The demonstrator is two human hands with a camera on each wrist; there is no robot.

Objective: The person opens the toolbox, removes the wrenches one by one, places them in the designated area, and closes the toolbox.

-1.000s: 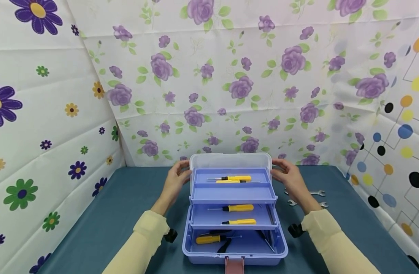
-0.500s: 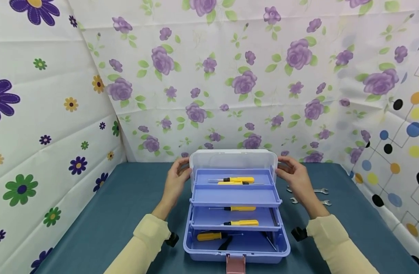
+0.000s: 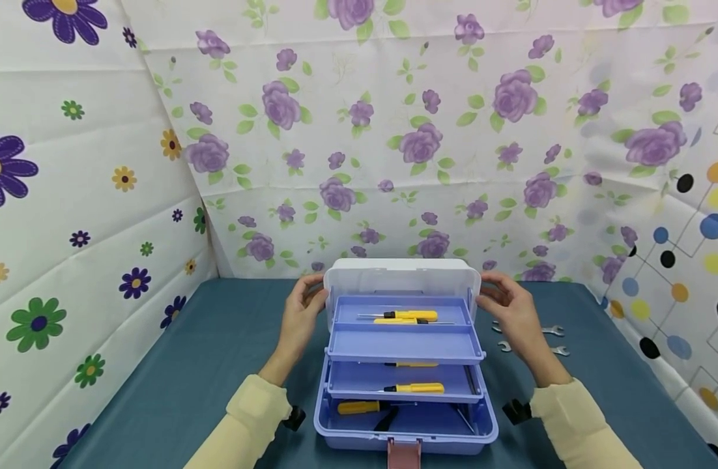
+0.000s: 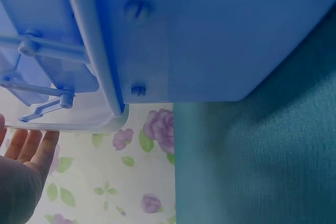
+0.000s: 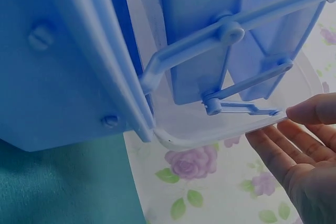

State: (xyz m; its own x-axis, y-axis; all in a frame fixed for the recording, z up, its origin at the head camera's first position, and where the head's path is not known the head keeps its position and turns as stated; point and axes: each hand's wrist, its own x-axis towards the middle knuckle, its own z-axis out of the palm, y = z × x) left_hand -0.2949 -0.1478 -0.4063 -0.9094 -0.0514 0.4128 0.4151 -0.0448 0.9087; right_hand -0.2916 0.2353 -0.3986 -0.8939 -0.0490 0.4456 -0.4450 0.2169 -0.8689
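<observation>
A blue toolbox stands with its clear lid raised and its tiered trays spread out. At the lid's left edge my left hand holds on, its fingers behind the rim in the left wrist view. My right hand pinches the opposite edge; in the right wrist view the thumb is on the rim and the fingers are behind. Yellow-handled screwdrivers lie in the top tray. Another screwdriver lies in the middle tray, and a thicker one in the bottom.
Several open-ended wrenches lie on the teal tabletop, right of the box and partly behind my right arm. A pink latch hangs at the box's front. Floral cloth rises behind the table.
The lid has tipped forward between both hands, showing more of its white top. The upper tray has come down and forward, covering most of a screwdriver in the middle tray.
</observation>
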